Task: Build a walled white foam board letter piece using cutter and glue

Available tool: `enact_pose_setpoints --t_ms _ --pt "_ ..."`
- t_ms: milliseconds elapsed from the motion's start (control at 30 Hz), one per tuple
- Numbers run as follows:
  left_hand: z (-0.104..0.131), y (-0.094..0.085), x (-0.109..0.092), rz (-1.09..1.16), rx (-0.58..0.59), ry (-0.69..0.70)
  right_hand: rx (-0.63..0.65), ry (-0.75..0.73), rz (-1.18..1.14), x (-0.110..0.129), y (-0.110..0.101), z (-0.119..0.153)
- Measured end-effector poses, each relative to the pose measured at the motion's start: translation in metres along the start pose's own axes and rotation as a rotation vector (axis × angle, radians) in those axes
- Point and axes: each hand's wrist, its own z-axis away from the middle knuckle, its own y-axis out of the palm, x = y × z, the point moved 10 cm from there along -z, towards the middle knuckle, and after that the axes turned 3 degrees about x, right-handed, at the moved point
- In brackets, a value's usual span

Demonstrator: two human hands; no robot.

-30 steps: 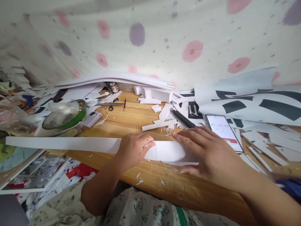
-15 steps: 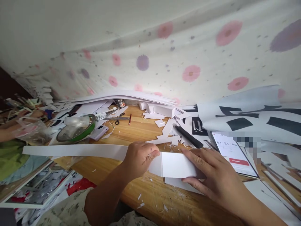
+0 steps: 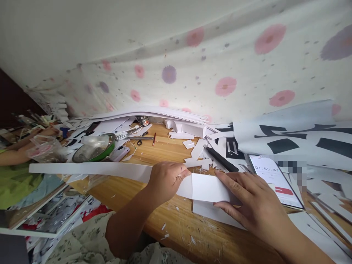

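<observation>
While the left hand point(image 3: 165, 181) and right hand point(image 3: 254, 196) grasp a long, flat white card strip point(image 3: 90, 169) above the brown wooden bench point(image 3: 165, 148), toward its front edge, a slim rectangular phone point(image 3: 271, 179) reads "01:55:47".

- On the phone point(image 3: 276, 179) lying on the bench point(image 3: 167, 148), I read 01:55:47 in thin dark digits across its pale screen.
- Lower on that screen, a red bar point(image 3: 284, 191) carries a pale mark too small for me to read.
- On the dark can point(image 3: 142, 120) at the back I see label printing, but I cannot make out its words.
</observation>
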Motion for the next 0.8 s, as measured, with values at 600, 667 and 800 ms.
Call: enact_pose_setpoints --t_ms 600,667,800 --pt "-0.009 -0.098 -0.042 -0.559 -0.214 0.036 -0.231 0.368 0.114 -0.069 -0.059 0.037" --pt "-0.014 -0.11 -0.049 -0.597 -0.249 0.038 -0.236 0.384 0.108 -0.073 -0.06 0.038" --pt "-0.029 -0.12 -0.07 -0.598 -0.276 0.088 -0.255 0.345 0.11 -0.072 -0.062 0.039"
